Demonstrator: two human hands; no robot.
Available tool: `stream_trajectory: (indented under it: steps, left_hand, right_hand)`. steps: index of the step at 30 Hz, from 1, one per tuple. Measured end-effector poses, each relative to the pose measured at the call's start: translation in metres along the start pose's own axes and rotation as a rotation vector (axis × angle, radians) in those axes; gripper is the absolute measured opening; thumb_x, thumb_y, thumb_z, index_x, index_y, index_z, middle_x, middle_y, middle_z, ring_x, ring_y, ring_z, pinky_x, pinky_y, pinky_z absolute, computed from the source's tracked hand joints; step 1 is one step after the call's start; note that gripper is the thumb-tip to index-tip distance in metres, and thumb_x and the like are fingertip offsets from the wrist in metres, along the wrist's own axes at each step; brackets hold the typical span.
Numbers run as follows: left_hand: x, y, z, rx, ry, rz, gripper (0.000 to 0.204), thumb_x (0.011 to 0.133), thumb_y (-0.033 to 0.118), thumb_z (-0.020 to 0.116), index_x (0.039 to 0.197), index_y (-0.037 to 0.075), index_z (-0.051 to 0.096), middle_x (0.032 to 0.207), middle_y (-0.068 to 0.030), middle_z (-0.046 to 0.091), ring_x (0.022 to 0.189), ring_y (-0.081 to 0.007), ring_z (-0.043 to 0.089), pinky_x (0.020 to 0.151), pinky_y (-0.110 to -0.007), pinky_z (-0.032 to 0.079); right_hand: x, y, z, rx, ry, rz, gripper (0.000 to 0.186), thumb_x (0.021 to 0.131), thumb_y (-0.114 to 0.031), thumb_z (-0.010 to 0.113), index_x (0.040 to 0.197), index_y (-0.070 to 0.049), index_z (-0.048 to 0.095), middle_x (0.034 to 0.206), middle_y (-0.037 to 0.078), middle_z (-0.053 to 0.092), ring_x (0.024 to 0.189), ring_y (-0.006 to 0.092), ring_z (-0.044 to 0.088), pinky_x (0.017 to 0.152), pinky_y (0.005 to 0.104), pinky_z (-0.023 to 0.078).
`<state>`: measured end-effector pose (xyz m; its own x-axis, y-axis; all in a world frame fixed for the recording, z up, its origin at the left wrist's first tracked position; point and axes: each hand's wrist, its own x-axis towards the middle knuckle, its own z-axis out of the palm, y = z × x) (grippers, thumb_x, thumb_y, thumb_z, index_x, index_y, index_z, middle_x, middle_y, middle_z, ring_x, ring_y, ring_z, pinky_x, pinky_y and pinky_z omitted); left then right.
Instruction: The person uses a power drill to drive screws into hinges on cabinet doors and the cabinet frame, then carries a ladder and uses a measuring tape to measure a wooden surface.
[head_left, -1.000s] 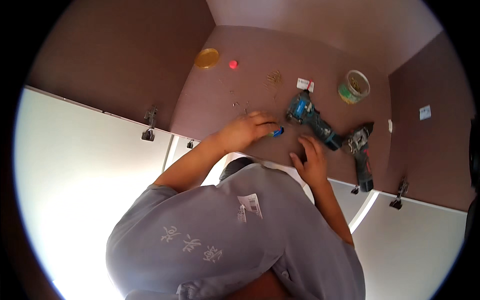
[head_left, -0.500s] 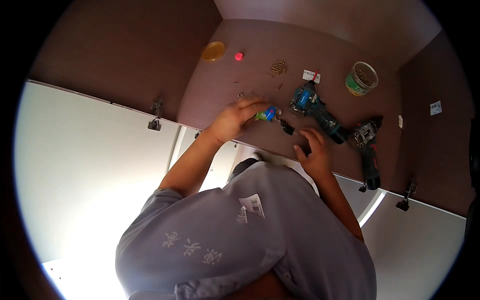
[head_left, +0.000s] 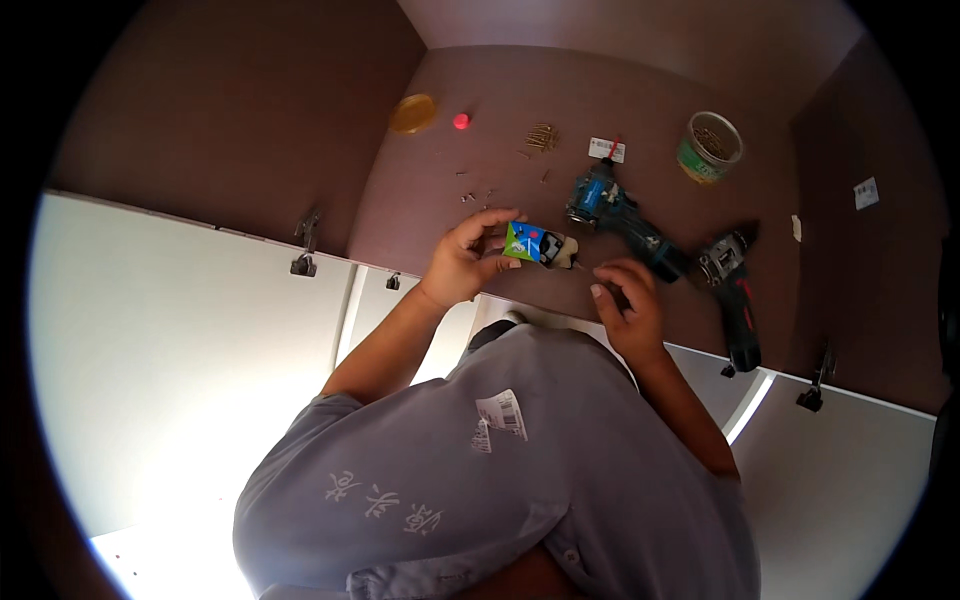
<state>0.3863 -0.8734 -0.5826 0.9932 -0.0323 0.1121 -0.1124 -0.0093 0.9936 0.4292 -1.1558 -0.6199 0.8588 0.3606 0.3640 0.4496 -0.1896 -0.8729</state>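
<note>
Brown panel (head_left: 500, 90), packet (head_left: 530, 243) sideways, green end left

From my remote seat I count two hands (head_left: 458, 265) (head_left: 634, 312) and two drills (head_left: 597, 197) (head_left: 722, 262).
I also count one packet (head_left: 523, 241), one tub (head_left: 696, 163), one lid (head_left: 413, 114), one pink disc (head_left: 461, 121) and four hinges (head_left: 304, 264) (head_left: 393, 281) (head_left: 728, 370) (head_left: 811, 397); the loose screws (head_left: 541, 137) are too small and bunched for me to number.

Brown cabinet shelf (head_left: 580, 85); brown left panel (head_left: 230, 110) and brown right panel (head_left: 880, 280) flank it, paler back panel (head_left: 640, 25) behind. White left door (head_left: 190, 340), white right door (head_left: 840, 490) hinged near shelf's front; bright glare on left.
</note>
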Motion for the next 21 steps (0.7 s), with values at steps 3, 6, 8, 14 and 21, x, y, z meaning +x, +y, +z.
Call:
stream_trajectory:
  steps: [3, 6, 8, 14, 21]
  left_hand:
    - [0.001, -0.004, 0.01, -0.042, -0.036, 0.011, 0.066, 0.083, -0.02, 0.068, 0.142, 0.004, 0.049, 0.144, -0.0152, 0.054, 0.128, -0.0251, 0.059, 0.104, -0.037, 0.054]
    - [0.002, 0.0, 0.02, -0.076, -0.09, -0.025, 0.066, 0.083, -0.02, 0.067, 0.141, 0.004, 0.049, 0.143, -0.0153, 0.055, 0.129, -0.0258, 0.057, 0.105, -0.038, 0.054]
    - [0.005, 0.008, 0.024, -0.035, -0.141, -0.01, 0.066, 0.082, -0.021, 0.067, 0.141, 0.004, 0.05, 0.142, -0.0152, 0.055, 0.13, -0.0264, 0.057, 0.106, -0.038, 0.053]
    - [0.01, 0.013, 0.029, 0.165, -0.236, 0.032, 0.066, 0.082, -0.021, 0.065, 0.141, 0.003, 0.052, 0.141, -0.0139, 0.055, 0.128, -0.0262, 0.058, 0.109, -0.04, 0.051]
    - [0.01, -0.003, 0.012, 0.195, -0.135, -0.01, 0.061, 0.084, -0.015, 0.068, 0.14, 0.006, 0.055, 0.139, -0.0126, 0.057, 0.126, -0.0251, 0.061, 0.108, -0.038, 0.052]
  right_hand:
    - [0.014, -0.03, -0.007, 0.021, -0.054, -0.028, 0.02, 0.089, -0.011, 0.074, 0.109, -0.007, 0.073, 0.098, 0.01, 0.066, 0.083, 0.0231, 0.066, 0.074, 0.0331, 0.053]
    - [0.026, -0.041, -0.004, 0.017, -0.077, -0.032, 0.02, 0.09, -0.013, 0.073, 0.11, -0.008, 0.073, 0.089, 0.009, 0.066, 0.075, 0.0237, 0.066, 0.066, 0.0345, 0.053]
    - [0.028, -0.043, -0.005, -0.067, -0.089, -0.039, 0.021, 0.09, -0.015, 0.073, 0.11, -0.008, 0.073, 0.086, 0.009, 0.065, 0.073, 0.0255, 0.066, 0.063, 0.0361, 0.053]
    - [0.03, -0.036, 0.001, -0.32, -0.099, -0.13, 0.025, 0.083, -0.019, 0.076, 0.106, -0.011, 0.073, 0.08, 0.008, 0.063, 0.067, 0.0298, 0.066, 0.057, 0.0397, 0.052]
    - [0.02, 0.002, 0.004, -0.179, 0.052, -0.088, 0.025, 0.079, -0.012, 0.08, 0.102, -0.007, 0.074, 0.078, 0.008, 0.065, 0.059, 0.0209, 0.062, 0.056, 0.0336, 0.051]
